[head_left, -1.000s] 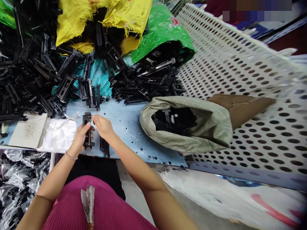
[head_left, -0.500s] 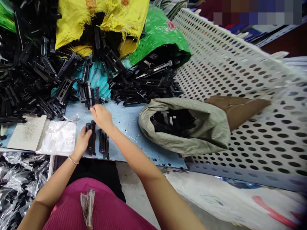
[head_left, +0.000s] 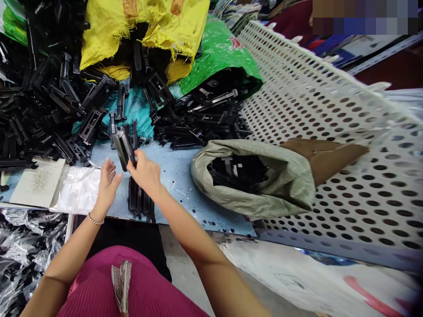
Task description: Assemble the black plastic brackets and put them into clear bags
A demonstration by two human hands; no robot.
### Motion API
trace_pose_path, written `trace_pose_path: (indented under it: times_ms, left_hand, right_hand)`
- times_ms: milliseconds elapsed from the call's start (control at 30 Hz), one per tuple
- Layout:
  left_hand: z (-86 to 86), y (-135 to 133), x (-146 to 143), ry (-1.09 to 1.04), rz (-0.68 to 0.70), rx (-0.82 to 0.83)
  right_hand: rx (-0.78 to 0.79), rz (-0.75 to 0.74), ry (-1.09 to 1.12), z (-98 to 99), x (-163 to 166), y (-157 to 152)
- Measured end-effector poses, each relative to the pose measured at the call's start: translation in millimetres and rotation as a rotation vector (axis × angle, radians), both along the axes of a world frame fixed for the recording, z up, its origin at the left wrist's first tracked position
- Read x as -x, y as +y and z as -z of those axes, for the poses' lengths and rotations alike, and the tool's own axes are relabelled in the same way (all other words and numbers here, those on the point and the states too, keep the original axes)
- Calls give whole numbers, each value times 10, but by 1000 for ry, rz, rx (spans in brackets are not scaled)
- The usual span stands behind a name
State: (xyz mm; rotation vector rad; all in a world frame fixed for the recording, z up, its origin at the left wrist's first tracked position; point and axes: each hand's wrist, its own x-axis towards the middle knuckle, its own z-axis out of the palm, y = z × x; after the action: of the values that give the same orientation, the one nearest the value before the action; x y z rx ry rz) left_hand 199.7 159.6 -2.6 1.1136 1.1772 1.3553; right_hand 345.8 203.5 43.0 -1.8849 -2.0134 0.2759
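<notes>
My right hand is closed on a long black plastic part, lifted and tilted just above the blue table. Beside it, my left hand is open with fingers spread, holding nothing, close to the part's lower end. Under my right wrist two similar black parts lie side by side near the table's front edge. A big heap of black plastic parts fills the back left of the table.
A grey-green sack with black parts inside lies to the right. Yellow and green sacks spill more parts at the back. A white perforated panel slopes at right. A clear plastic bag and a card lie at left.
My left hand set its black part down beside the other one and opened. My right hand reached to the heap and lifted a new black part toward me.
</notes>
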Motion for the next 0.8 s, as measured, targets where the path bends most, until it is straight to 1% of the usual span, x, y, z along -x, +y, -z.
trace_pose_path:
  times_ms: [33, 100, 133, 167, 200, 267, 333, 367, 433, 533, 567, 633, 733, 800]
  left_hand:
    - [-103, 23, 6, -63, -21, 20]
    - [-287, 26, 12, -166, -46, 93]
    - [-362, 4, 17, -217, -31, 139]
    - [-424, -33, 24, -277, 12, 188]
    - [-474, -81, 32, -347, 79, 235]
    - [-542, -189, 43, -491, 239, 322]
    - [-577, -277, 43, -584, 368, 407]
    - [-586, -305, 41, -604, 406, 439]
    - [-591, -323, 45, -598, 426, 457]
    - [-579, -293, 93, -522, 393, 418]
    - [-574, -281, 117, -497, 394, 409]
    - [-574, -270, 165, -465, 416, 401]
    - [-613, -295, 203, -431, 454, 402]
    - [-659, -342, 198, -403, 471, 411]
  right_hand:
    - [-68, -91, 10, 20, 11, -208]
    - [-169, -334, 102, 44, 10, -518]
    - [-196, -441, 183, 45, -6, -601]
    - [-219, -496, 269, 42, -30, -633]
    - [-245, -500, 342, 36, -58, -618]
    - [-330, -407, 386, 33, -104, -488]
    - [-429, -330, 307, 57, -109, -308]
    - [-455, -333, 259, 80, -92, -231]
    - [-438, -358, 214, 137, -34, -139]
    - [-324, -362, 283, 207, 38, -162]
    - [-317, -361, 309, 217, 40, -190]
    - [-378, -382, 317, 216, 0, -233]
    - [-520, -467, 223, 163, -137, -216]
    - [-523, -545, 170, 102, -224, -186]
